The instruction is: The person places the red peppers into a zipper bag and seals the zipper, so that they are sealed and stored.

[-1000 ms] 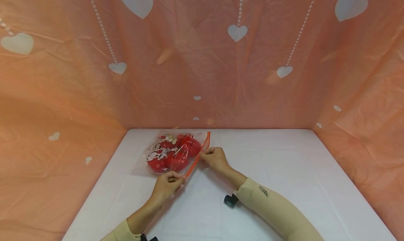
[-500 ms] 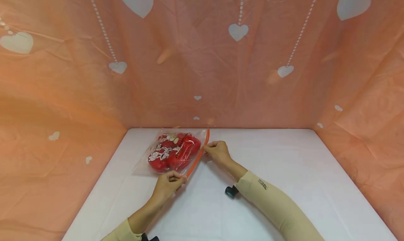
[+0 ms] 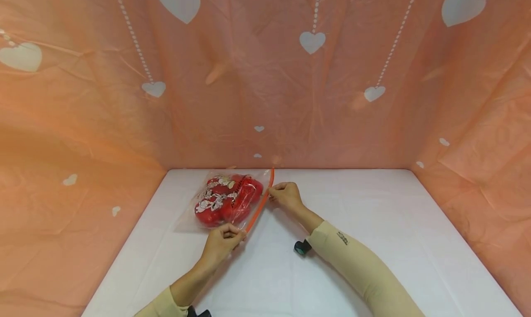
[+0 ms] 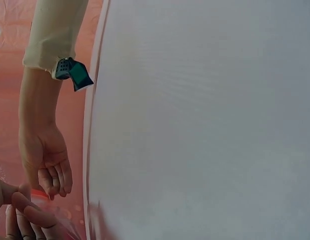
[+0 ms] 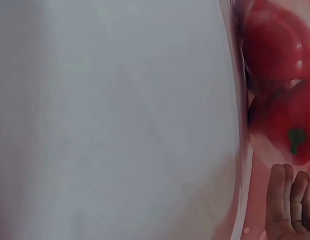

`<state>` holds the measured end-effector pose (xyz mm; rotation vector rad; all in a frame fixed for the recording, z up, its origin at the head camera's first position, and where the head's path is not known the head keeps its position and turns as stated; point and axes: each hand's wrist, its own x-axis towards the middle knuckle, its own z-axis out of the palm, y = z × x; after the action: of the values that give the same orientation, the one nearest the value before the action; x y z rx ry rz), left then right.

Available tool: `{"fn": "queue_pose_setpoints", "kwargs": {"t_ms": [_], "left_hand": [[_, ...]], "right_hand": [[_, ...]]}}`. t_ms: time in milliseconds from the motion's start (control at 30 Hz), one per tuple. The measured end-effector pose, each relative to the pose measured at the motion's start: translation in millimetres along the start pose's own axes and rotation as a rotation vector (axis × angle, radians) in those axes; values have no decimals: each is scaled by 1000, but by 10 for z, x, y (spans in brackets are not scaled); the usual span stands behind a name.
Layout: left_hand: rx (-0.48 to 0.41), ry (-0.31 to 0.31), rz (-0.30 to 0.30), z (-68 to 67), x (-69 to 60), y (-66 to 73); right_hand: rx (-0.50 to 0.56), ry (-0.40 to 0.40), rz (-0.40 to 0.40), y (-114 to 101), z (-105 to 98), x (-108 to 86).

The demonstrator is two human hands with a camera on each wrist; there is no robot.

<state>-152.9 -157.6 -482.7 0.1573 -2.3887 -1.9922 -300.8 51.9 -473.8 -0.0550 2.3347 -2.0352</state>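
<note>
A clear plastic zip bag (image 3: 179,222) with a printed pattern lies at the back left of the table, its orange zip strip (image 3: 258,210) along the right side. Inside are red bell peppers (image 3: 238,206); one green stem (image 5: 296,140) shows in the right wrist view. My left hand (image 3: 220,244) pinches the near end of the strip between thumb and index finger. Farther up, my right hand (image 3: 286,196) pinches the strip's far part. In the left wrist view the fingers of my left hand (image 4: 32,215) are close to my right hand (image 4: 47,160).
The white table (image 3: 373,243) reaches back to an orange curtain (image 3: 332,114) with pale hearts, which also hangs at both sides. A dark wrist device (image 3: 302,248) sits under the right sleeve cuff, another (image 3: 198,312) by the left cuff.
My right hand has slid away from me along the orange strip, and the strip's two edges, parted near its far end before, look together now. My left hand has barely moved.
</note>
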Motion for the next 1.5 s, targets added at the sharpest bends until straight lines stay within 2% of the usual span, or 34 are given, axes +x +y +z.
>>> {"fn": "queue_pose_setpoints", "kwargs": {"t_ms": [100, 267, 500, 700, 933, 1100, 1267, 1400, 1500], "left_hand": [[-10, -18, -4, -2, -5, 11], [-11, -52, -27, -7, -45, -26], [2, -59, -21, -15, -42, -11], [20, -61, -13, -11, -40, 6], [26, -86, -21, -19, -29, -2], [35, -129, -18, -34, -22, -7], [42, -228, 0, -85, -6, -12], [136, -308, 32, -175, 5, -8], [238, -311, 71, -257, 11, 14]], "right_hand": [[8, 15, -12, 1, -48, 73], [44, 57, 19, 74, -191, 193], [-10, 117, 27, 75, -346, 306], [-53, 140, 9, 72, -361, 322], [-55, 148, -5, 74, -358, 310], [-92, 149, 3, 59, -384, 301], [-143, 129, -3, 47, -430, 284], [-198, 100, -28, 39, -493, 240], [-265, 84, -67, 21, -565, 197]]}}
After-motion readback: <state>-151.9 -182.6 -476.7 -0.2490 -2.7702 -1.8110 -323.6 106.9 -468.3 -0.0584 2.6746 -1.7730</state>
